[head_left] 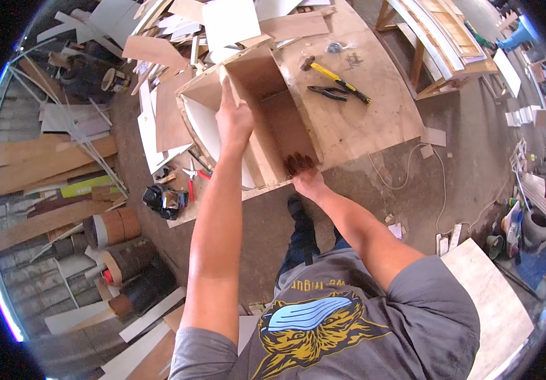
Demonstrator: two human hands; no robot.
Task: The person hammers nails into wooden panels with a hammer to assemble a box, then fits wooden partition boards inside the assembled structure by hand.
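Note:
A wooden box frame (272, 101) with a brown inside and a divider lies tilted on the worktable. My left hand (235, 120) is closed on the upper edge of the divider, its index finger stretched along the wood. My right hand (308, 179) grips the near end of the box, with its fingers over the edge in the shaded inside. A white curved panel (200, 123) shows in the left compartment. Right of the box lie a yellow-handled hammer (333, 76) and dark pliers (328, 93).
Offcuts and white sheets (232, 25) are heaped at the table's far side. Red-handled cutters (191, 183) and a black plastic bag (162, 199) lie at its left corner. Rolls (111, 228) and boards (51, 158) fill the left floor. Another person's gloved hand (488, 44) is at the upper right.

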